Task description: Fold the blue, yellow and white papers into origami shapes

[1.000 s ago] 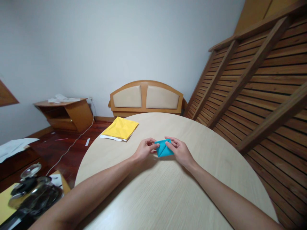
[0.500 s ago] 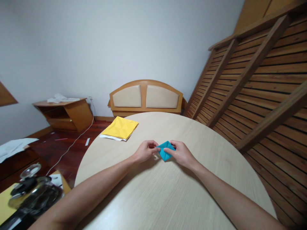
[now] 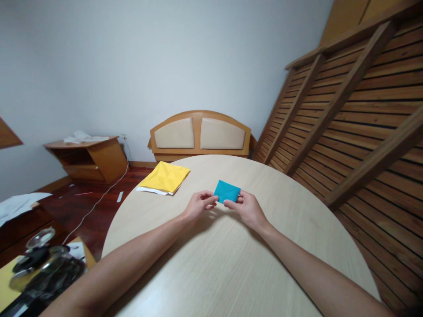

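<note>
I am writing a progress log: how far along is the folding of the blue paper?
Done: the blue paper is already folded into a small flat four-sided piece. In hand: the left hand and right hand pinch its near edge above the round table. Left: the yellow paper lies untouched; remaining folds cannot be told.

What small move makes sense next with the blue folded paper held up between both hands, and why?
Probably lower the blue folded paper flat onto the round table and press its fold. Both the left hand and right hand pinch only its lower edge, so it stands raised above the tabletop with nothing firm under it to crease against.
</note>
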{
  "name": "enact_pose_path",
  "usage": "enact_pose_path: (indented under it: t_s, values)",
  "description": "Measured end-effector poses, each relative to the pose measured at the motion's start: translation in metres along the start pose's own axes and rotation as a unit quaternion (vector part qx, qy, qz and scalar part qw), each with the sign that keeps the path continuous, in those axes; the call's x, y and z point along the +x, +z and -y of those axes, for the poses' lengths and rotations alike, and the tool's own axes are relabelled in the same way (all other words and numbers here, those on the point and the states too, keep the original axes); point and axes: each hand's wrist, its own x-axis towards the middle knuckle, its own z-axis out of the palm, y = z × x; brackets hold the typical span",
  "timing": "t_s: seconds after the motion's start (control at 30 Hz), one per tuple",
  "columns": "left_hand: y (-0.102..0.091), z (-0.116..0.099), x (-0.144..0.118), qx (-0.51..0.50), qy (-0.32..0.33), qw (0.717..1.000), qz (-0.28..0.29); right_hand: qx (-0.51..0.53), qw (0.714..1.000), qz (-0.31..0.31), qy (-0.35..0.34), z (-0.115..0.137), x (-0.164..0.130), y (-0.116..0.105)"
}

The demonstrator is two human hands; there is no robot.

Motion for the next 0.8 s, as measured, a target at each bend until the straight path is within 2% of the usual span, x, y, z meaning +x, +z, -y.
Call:
enact_pose_path:
  t_s: [0.13,0.27,0.33,0.4,0.47,0.53,0.6,0.73,0.8]
  values:
    - [-0.002,0.000,0.002,0.035,0.024,0.999,0.022,0.020,0.999,0.031,-0.006,-0.003,0.003,-0.005]
    - [-0.005,0.003,0.003,0.089,0.056,0.993,0.058,-0.036,0.997,0.057,-0.037,-0.002,0.003,-0.012]
    - [-0.008,0.004,0.003,0.161,0.089,0.981,0.065,-0.096,0.990,0.074,-0.068,0.001,0.001,-0.016]
    - [-0.012,0.004,0.002,0.282,0.132,0.948,0.066,-0.205,0.969,0.087,-0.106,0.004,-0.002,-0.021]
    - [-0.016,0.002,0.000,0.412,0.177,0.891,0.074,-0.310,0.932,0.113,-0.152,0.007,-0.003,-0.024]
    - [-0.020,0.000,-0.001,0.502,0.216,0.832,0.093,-0.365,0.896,0.156,-0.199,0.007,-0.004,-0.027]
    - [-0.022,-0.002,-0.001,0.549,0.240,0.792,0.121,-0.389,0.868,0.198,-0.236,0.004,-0.004,-0.028]
    - [-0.025,-0.001,0.001,0.594,0.247,0.746,0.172,-0.438,0.825,0.237,-0.269,-0.004,-0.003,-0.026]
    - [-0.026,-0.001,0.002,0.600,0.252,0.736,0.185,-0.467,0.805,0.244,-0.272,-0.006,-0.003,-0.025]
